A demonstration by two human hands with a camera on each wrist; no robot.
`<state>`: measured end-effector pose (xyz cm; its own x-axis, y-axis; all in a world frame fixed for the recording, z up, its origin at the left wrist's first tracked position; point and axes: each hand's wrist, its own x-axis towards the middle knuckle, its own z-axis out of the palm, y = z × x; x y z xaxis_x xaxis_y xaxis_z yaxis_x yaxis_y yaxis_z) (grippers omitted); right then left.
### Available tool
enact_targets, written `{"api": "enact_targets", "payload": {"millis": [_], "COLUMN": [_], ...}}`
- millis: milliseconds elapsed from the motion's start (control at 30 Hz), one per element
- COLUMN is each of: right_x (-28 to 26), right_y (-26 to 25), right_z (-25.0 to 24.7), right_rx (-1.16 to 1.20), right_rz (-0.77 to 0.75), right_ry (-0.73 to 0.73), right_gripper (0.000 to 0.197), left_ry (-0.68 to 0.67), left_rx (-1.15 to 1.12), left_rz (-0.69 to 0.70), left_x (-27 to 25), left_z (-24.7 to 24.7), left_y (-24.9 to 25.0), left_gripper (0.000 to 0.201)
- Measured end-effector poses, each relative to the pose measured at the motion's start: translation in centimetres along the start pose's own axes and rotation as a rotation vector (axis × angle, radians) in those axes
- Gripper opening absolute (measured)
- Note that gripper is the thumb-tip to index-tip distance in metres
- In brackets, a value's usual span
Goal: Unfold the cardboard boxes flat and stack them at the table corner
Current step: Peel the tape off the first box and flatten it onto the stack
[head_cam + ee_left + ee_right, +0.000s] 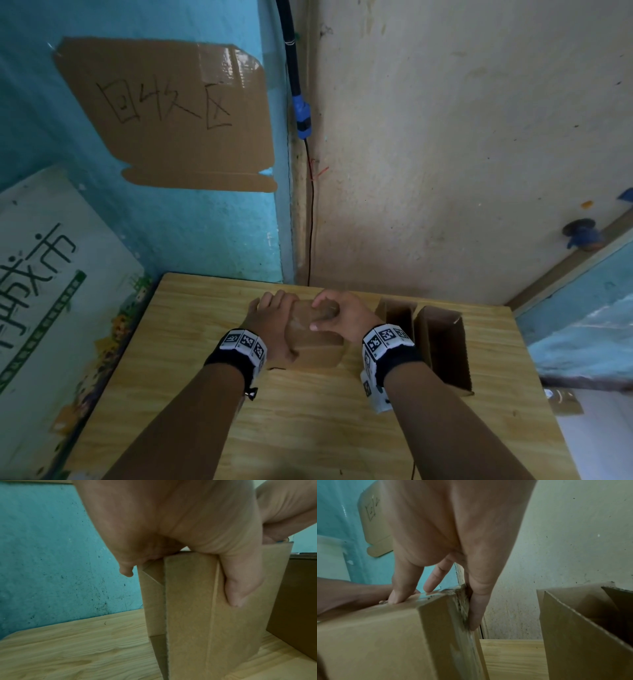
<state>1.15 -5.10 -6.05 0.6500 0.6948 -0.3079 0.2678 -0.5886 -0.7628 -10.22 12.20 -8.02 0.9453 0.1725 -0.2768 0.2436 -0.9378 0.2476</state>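
A small closed cardboard box (317,347) stands on the wooden table (291,421), near its far edge. My left hand (270,317) grips the box's left side; in the left wrist view the thumb (240,588) lies on the box (197,622) and the fingers curl over its top edge. My right hand (342,313) holds the top right corner. In the right wrist view its fingers (476,608) lie along a taped, scuffed edge of the box (385,635). Two open cardboard boxes (445,349) stand just to the right.
A flat cardboard sign (171,113) with handwriting is taped to the blue wall. A white printed board (51,274) leans at the table's left. A black cable (310,222) runs down the wall corner. Bare tabletop lies at the far left corner (191,294) and in front.
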Motion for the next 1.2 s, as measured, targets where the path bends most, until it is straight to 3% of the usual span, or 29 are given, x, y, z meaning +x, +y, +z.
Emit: {"api": "enact_targets", "payload": {"millis": [400,600,767,1000,1200], "right_x": [0.7,-0.4,-1.1,-1.1,-1.7], "right_y": [-0.8,-0.8,-0.3,-0.6,-0.1], "right_z": [-0.4,0.1,0.2,0.5,0.7], "right_rx": [-0.051,-0.133,-0.127,-0.086,-0.073], "right_rz": [-0.039,-0.08,-0.066,-0.109,-0.099], "right_ry": [-0.009,0.0,0.053,0.08,0.104], "right_gripper": [0.009,0.009,0.025,0.008,0.023], "left_ry": [0.001,-0.034,-0.026,-0.023,-0.013], "left_rx": [-0.004,-0.005,-0.005,-0.037,-0.077], "left_rz": [0.009,-0.004,-0.001,-0.001,-0.005], "left_x": [-0.1,0.0,-0.2,-0.3,-0.6], "left_z": [0.3,-0.2,0.1,-0.3,-0.2], "left_y": [-0.1,0.1,0.2,0.3,0.4], "left_gripper": [0.111,0.113,0.112,0.111,0.11]}}
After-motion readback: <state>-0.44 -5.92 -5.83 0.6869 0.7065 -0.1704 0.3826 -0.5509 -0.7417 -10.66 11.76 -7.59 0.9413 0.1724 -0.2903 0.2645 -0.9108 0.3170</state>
